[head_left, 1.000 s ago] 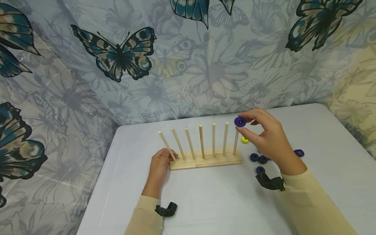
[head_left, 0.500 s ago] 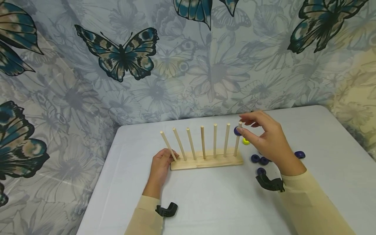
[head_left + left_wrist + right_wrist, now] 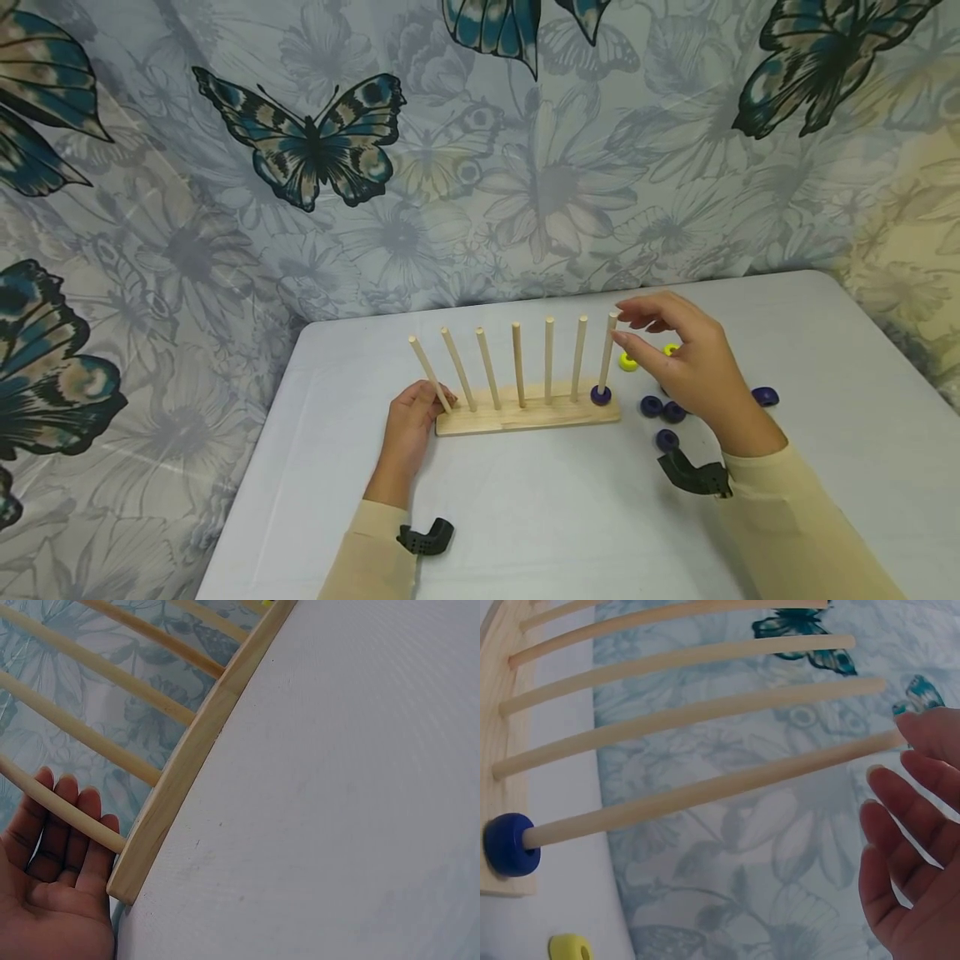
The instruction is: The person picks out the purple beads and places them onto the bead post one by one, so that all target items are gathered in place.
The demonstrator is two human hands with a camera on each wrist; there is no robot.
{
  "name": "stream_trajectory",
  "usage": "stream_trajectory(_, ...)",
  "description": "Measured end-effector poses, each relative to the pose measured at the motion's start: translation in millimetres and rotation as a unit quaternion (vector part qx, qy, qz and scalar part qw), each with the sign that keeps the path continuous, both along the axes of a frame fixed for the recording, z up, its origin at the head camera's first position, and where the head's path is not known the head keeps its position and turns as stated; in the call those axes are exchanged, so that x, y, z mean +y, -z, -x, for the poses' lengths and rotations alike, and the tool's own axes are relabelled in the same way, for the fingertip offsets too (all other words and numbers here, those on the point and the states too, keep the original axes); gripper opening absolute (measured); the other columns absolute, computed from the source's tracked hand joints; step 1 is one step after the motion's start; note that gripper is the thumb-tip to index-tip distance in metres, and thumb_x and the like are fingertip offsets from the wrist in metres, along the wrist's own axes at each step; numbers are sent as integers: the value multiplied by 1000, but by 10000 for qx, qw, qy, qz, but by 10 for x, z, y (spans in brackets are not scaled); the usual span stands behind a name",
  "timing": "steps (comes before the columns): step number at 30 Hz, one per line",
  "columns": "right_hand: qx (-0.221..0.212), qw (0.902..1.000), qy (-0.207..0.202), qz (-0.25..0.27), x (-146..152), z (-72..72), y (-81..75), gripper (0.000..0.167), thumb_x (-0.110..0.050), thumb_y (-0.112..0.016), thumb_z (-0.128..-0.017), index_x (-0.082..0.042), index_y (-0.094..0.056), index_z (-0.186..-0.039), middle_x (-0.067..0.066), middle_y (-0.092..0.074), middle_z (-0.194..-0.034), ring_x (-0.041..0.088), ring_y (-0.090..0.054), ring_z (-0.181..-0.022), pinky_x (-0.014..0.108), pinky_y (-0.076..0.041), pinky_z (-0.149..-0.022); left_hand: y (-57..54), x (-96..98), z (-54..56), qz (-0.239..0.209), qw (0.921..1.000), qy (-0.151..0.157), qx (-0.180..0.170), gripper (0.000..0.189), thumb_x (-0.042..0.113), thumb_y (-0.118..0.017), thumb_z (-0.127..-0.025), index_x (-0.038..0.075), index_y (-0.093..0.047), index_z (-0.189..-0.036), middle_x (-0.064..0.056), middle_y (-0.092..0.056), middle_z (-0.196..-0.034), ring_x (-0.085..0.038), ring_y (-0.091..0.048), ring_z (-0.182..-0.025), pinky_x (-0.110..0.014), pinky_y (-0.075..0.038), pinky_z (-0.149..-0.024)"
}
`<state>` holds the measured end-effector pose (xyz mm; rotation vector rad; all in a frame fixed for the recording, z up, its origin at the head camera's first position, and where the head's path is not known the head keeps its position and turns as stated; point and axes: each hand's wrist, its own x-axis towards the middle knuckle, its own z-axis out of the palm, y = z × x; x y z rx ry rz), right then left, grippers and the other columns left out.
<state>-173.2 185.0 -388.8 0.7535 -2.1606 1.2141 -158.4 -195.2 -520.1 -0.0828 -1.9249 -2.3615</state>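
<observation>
I take the step in hand to be the release of one ring, with threading done: the blue ring (image 3: pixel 601 396) sits around the end peg (image 3: pixel 608 354) at the right end of the wooden rack (image 3: pixel 525 420), down against its base, and the other six pegs are bare. The right hand (image 3: pixel 693 371) is at the top of that peg, thumb and forefinger parted, remaining fingers loosely bent, with no ring between them; whether a fingertip touches the wood I cannot tell. The left hand (image 3: pixel 407 427) is at the left end of the rack, its fingers nearly straight behind the outermost peg (image 3: pixel 429 372) and not wrapped around it; I cannot confirm contact, but its position suggests steadying. Loose blue rings (image 3: pixel 673 412) lie on the table (image 3: pixel 525 517) to the right of the rack. Two yellow rings (image 3: pixel 627 362) lie just beyond its right end, one partly hidden by the right hand. In my judgement, the next move calls for drawing the right hand clear of the peg without knocking it, then pinching one loose ring by its rim, leaving the hole unobstructed for alignment above the peg. I cannot determine which colour is due.
</observation>
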Motion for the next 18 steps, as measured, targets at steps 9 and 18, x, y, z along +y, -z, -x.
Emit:
stream_trajectory(9, -598, 9959, -303, 606, 95, -80, 64, 41, 20, -75, -91, 3, -72, -129, 12, -72, -110, 14, -67, -93, 17, -56, -79, -15, 13, -12, 2, 10000, 30, 39, 37, 25, -58, -116, -7, -70, -99, -15, -69, -103, -23, -71, -101, -33, -58, -95)
stream_trajectory(18, -1411, 9712, -979, 1652, 265, -146, 96, 28, 8, -56, -109, 13, -63, -136, 13, -72, -117, 23, -66, -105, 21, -53, -89, -20, 13, -16, 4, 10000, 23, 23, 42, 24, -57, -116, -14, -66, -102, -12, -70, -101, -23, -70, -100, -33, -58, -94)
